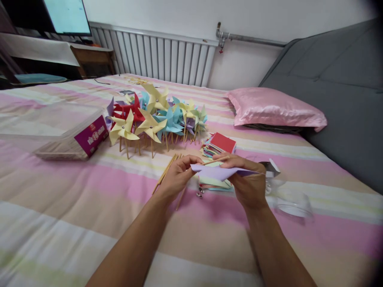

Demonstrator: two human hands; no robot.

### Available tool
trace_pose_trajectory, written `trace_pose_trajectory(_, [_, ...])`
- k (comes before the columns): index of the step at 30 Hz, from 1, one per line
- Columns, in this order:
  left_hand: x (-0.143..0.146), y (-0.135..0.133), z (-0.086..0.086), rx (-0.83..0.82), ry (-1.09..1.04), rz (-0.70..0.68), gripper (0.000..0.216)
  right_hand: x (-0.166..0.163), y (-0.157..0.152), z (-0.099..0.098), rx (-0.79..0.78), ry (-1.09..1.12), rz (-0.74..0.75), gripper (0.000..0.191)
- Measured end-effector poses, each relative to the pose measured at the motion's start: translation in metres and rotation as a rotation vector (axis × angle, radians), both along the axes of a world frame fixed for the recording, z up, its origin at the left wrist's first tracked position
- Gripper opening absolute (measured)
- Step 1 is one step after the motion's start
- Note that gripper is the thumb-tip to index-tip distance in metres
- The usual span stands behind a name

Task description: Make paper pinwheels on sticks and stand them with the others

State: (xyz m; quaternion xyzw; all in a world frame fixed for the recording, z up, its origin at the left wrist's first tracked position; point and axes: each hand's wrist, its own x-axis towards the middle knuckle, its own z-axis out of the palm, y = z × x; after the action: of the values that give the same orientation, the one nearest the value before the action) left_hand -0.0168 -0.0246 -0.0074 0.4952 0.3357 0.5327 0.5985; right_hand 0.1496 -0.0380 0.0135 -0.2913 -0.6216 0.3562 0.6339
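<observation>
A lilac sheet of paper point(220, 172) is held flat between both hands above the striped bedspread. My left hand point(176, 175) pinches its left edge. My right hand point(247, 179) grips its right part and also holds a thin wooden stick point(216, 160) across the top. Behind the hands lies a stack of coloured paper squares with a red one on top point(223, 142). More sheets point(214, 183) lie just under the lilac paper. A bundle of wooden sticks point(167, 169) lies by my left hand.
A cluster of finished paper pinwheels point(152, 117) stands on the bed point(74, 207) beyond the hands. A clear plastic box with a magenta label point(72, 133) sits at left. A clear round container point(291, 201) lies at right. A pink pillow point(275, 107) and grey headboard are at right.
</observation>
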Motion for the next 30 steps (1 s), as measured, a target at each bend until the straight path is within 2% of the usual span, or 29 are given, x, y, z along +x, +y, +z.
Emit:
trace_pose_trajectory(6, [0.001, -0.002, 0.004, -0.031, -0.088, -0.038, 0.024, -0.010, -0.007, 0.004, 0.057, 0.013, -0.125, 0.004])
trace_pose_trajectory(12, [0.001, -0.001, 0.000, -0.007, -0.092, -0.012, 0.015, -0.012, -0.008, 0.003, 0.044, 0.069, -0.095, 0.008])
trace_pose_trajectory(16, [0.001, -0.001, -0.001, 0.002, -0.070, 0.021, 0.016, -0.012, -0.009, 0.004, 0.040, 0.082, -0.077, 0.010])
trace_pose_trajectory(21, [0.001, 0.000, -0.002, 0.032, -0.112, -0.011, 0.017, -0.012, -0.008, 0.004, 0.061, 0.077, -0.050, 0.017])
trace_pose_trajectory(30, [0.002, 0.003, -0.004, 0.049, -0.168, -0.007, 0.023, -0.011, -0.004, 0.002, 0.151, 0.099, -0.037, 0.010])
